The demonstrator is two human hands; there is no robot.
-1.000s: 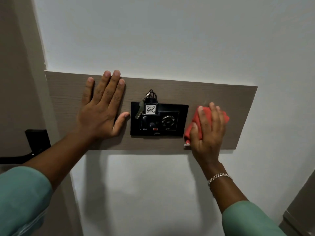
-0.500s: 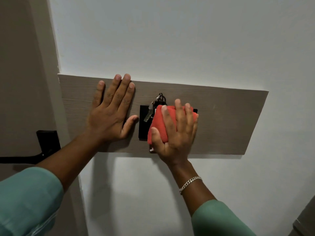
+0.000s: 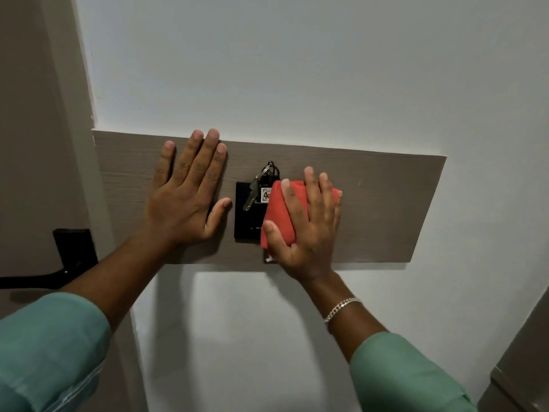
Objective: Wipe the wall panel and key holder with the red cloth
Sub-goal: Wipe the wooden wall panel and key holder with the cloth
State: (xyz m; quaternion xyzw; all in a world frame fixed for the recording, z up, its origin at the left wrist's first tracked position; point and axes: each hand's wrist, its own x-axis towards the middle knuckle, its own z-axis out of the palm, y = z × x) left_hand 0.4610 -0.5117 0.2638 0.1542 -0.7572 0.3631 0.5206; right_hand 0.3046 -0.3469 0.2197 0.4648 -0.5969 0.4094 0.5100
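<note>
Red folded cloth (image 3: 277, 215) lies pressed under the right hand (image 3: 306, 224), fingers spread over it, covering the black key holder's (image 3: 245, 215) right half on the grey-brown wood-grain wall panel (image 3: 386, 203). Left hand (image 3: 187, 197) braces flat, fingers wide. Holder-wiping is underway; next, sweep past the hanging keys (image 3: 252, 191) gently.

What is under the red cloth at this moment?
The red cloth, pressed by the right hand, covers the right part of the black key holder. Its left part, the key and half the tag show. The covered controls cannot be seen.
</note>
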